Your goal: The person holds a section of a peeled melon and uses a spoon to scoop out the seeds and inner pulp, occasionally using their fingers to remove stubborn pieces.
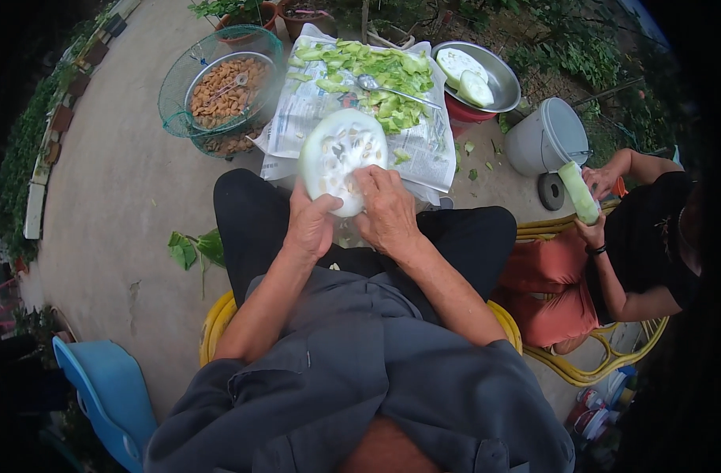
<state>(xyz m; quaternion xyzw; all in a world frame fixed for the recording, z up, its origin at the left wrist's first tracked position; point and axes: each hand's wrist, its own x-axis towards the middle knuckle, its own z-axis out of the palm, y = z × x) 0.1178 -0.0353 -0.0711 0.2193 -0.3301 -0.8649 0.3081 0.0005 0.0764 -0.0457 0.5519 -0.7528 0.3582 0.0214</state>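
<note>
A thick round slice of pale gourd (344, 156), probably winter melon, is tilted towards me above my lap. Its white core shows several seeds and a hollow near the middle. My left hand (312, 222) grips the lower left rim, thumb on the cut face. The fingers of my right hand (387, 207) press on the core at the lower right, and their tips are partly hidden. Beyond the slice, green peelings (375, 71) lie heaped on newspaper (319, 121). A metal spoon (396, 93) rests across the peelings.
At the right, a steel basin (502, 83) with two cut gourd pieces (462, 68) sits on a red bucket (464, 115). A white bucket (544, 136) stands near a seated person holding a peeled gourd length (578, 192). Left is a green mesh basket (174, 88) around a bowl of brown pieces (230, 88).
</note>
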